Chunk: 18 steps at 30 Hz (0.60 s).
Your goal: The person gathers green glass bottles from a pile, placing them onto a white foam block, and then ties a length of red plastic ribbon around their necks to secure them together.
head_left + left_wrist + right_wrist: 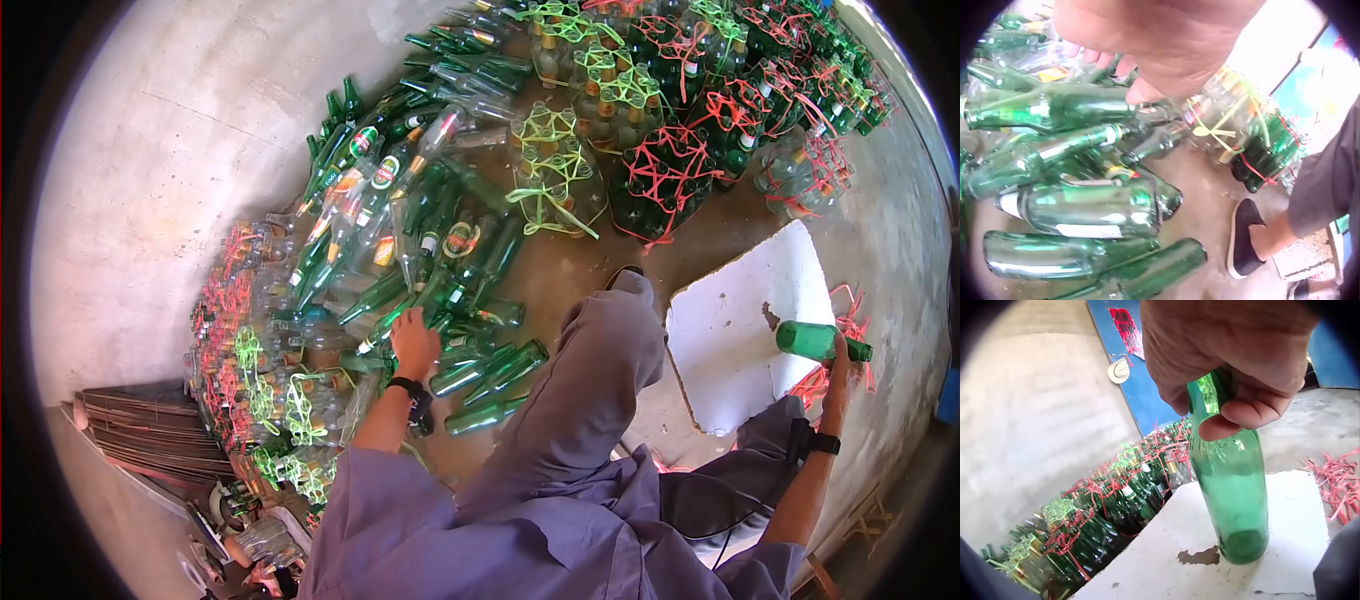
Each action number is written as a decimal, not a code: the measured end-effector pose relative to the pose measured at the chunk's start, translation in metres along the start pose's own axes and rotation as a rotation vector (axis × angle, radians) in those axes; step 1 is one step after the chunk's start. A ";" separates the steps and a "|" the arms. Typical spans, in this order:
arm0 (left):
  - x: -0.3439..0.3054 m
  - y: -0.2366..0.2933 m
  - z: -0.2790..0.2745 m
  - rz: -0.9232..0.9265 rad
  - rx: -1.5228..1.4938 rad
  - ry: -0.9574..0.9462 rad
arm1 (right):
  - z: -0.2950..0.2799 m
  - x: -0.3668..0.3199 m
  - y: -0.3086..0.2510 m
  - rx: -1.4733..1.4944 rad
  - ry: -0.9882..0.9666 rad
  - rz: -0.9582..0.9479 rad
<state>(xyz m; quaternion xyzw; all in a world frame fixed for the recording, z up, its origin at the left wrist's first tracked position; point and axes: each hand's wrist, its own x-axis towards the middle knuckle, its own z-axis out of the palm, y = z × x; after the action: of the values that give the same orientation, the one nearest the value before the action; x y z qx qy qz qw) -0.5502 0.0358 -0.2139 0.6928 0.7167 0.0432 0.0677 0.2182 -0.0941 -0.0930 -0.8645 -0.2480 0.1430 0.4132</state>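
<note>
My right hand (838,362) grips a green glass bottle (1232,494) by its neck, fingers and thumb curled round it. The bottle stands upright in the right wrist view, its base over a white board (740,330). My left hand (413,345) reaches into a heap of loose bottles, mostly green. In the left wrist view its fingers (1105,60) hang bent above the heap, apart from one another, and the thumb overlaps the end of a lying green bottle (1054,107). More green bottles (1066,253) lie below that one on the floor.
Bottle bundles tied with red (668,175) and green strips (555,165) stand at the back right; more tied bundles (240,300) line the left wall. Loose red strips (1338,484) lie beside the board. My bent leg (590,370) is between heap and board.
</note>
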 end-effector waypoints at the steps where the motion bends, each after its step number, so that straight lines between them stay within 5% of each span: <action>1: 0.001 -0.015 0.003 -0.063 0.068 -0.049 | 0.001 0.003 0.003 0.002 -0.001 0.000; 8: -0.009 -0.082 0.025 -0.338 0.107 -0.319 | -0.004 0.002 0.010 0.045 -0.018 0.048; 18: -0.011 -0.100 0.050 -0.490 0.091 -0.355 | -0.013 -0.011 0.009 0.054 -0.021 0.033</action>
<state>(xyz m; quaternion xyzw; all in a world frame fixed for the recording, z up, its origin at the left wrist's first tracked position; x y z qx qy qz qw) -0.6402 0.0191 -0.2786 0.4984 0.8405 -0.1283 0.1690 0.2180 -0.1130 -0.0917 -0.8555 -0.2340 0.1655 0.4312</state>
